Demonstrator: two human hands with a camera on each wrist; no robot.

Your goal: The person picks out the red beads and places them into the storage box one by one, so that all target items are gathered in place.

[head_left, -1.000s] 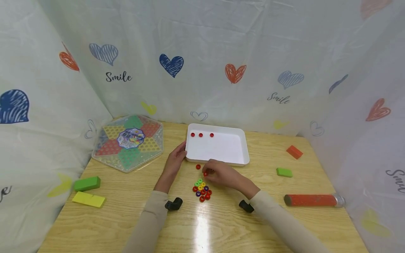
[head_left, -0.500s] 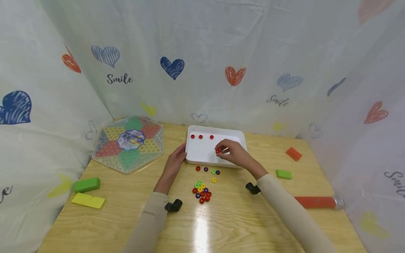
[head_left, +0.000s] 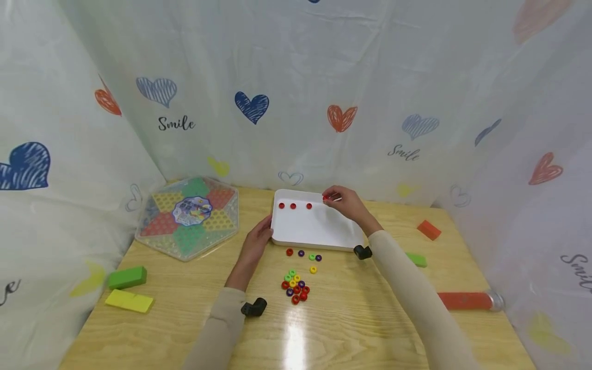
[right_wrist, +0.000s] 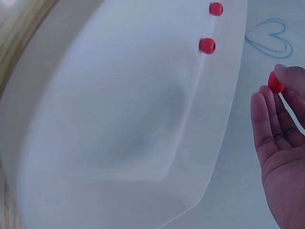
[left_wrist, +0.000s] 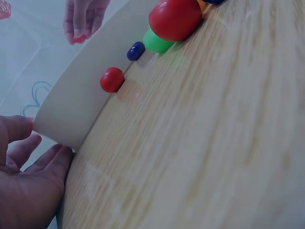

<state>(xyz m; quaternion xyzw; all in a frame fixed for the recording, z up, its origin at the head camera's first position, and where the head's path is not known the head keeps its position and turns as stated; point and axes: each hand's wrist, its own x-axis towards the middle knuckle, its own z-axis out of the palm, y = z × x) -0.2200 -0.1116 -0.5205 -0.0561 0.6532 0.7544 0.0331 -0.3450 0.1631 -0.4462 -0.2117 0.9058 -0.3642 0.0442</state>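
Note:
In the head view, my right hand [head_left: 346,202] pinches a red ring bead [head_left: 326,198] over the back part of the white tray [head_left: 314,228]. The right wrist view shows this red bead [right_wrist: 275,82] between thumb and fingertip, above the tray's rim. My left hand [head_left: 256,242] holds the tray's left front corner. In the left wrist view, its thumb is at the rim and its fingertips at the base. Three red beads [head_left: 293,206] stand in a row along the tray's back wall. In front of the tray lie loose red, purple, green and yellow ring beads [head_left: 297,290].
A hexagonal Chinese checkers board [head_left: 189,216] lies at the back left. Green [head_left: 127,277] and yellow [head_left: 129,301] blocks are at the left. On the right are a red block [head_left: 429,230], a partly hidden green block [head_left: 418,259] and a red cylinder [head_left: 464,301]. A printed curtain [head_left: 296,103] encloses the table.
My right hand has carried a red bead from the table in front of the tray to above its back side. My left hand has stayed at the tray's corner.

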